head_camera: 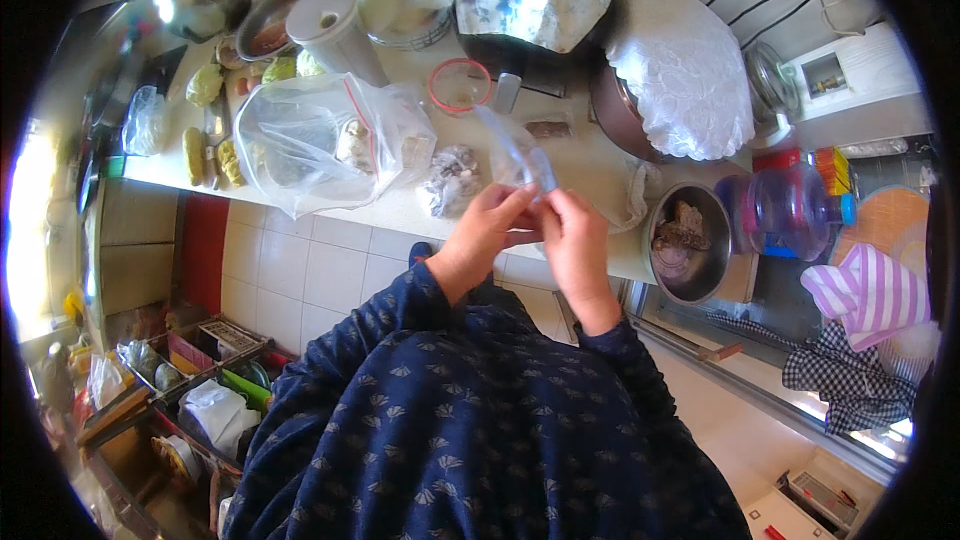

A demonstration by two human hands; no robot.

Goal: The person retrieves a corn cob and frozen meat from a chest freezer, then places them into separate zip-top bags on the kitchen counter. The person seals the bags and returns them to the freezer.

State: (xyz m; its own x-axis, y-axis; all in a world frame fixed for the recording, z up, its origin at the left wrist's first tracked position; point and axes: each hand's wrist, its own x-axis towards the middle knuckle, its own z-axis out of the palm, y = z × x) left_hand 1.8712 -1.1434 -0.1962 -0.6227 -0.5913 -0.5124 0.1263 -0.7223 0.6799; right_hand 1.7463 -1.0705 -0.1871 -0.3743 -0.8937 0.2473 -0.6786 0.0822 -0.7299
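Note:
Over the counter's front edge, my left hand [484,229] and my right hand [576,244] meet with fingertips pinching a clear plastic bag [517,154] that has a bluish strip along its edge. The bag is see-through, and I cannot tell whether anything is in it. Just left of my hands lies a knotted plastic bag [452,178] with dark and pale lumps inside. Farther left, a large clear zip bag [300,139] with a red seal line spreads over the counter, a pale lump [354,144] showing through it. Behind my hands stands a round clear container [460,86] with a red rim.
To the right are a steel bowl [690,244] holding brownish chunks, a large water bottle [787,210] on its side and a lace-covered pot [626,109]. Vegetables [204,85] and a grey cylindrical canister [330,34] sit at the left. Crates [202,367] stand on the floor.

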